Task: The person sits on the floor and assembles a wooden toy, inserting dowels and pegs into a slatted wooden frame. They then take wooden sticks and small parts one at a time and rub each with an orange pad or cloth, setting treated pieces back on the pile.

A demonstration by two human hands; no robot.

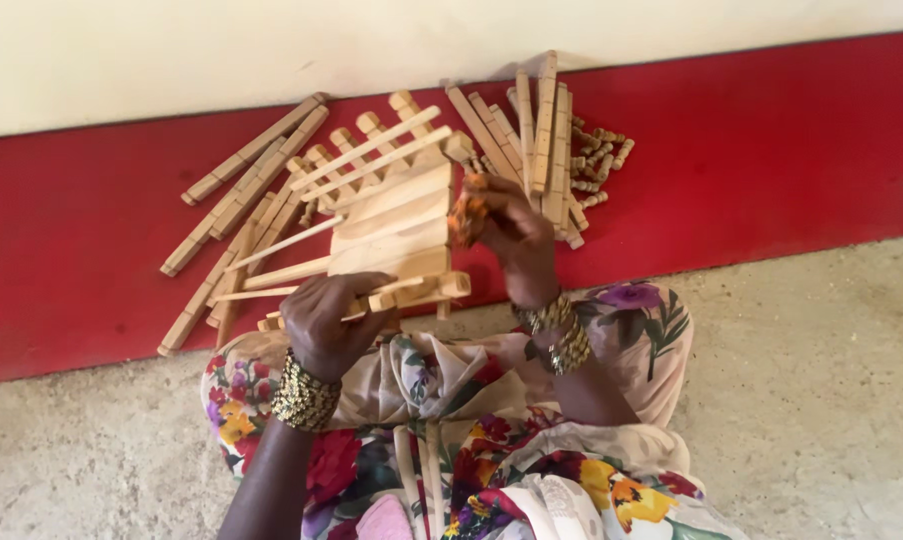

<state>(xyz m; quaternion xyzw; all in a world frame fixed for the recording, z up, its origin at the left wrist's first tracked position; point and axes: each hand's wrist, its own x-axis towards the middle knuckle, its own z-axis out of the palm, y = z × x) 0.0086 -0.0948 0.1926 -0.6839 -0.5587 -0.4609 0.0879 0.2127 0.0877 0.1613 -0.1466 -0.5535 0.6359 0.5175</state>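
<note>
Left hand [331, 318] grips the wooden slat frame [391, 225]; right hand [506, 235] pinches an orange scrap [467, 213].

A cream wall [171, 50] meets a red floor band [771, 150] beside rough grey concrete floor [821, 400].

Bright, even daylight, soft and diffuse. Short faint shadows under wooden slats [241, 180] on red floor strip [771, 150]. No glare. Slight motion blur on right hand [506, 235]. Mild softness overall, minor wide-angle bend at edges.
</note>
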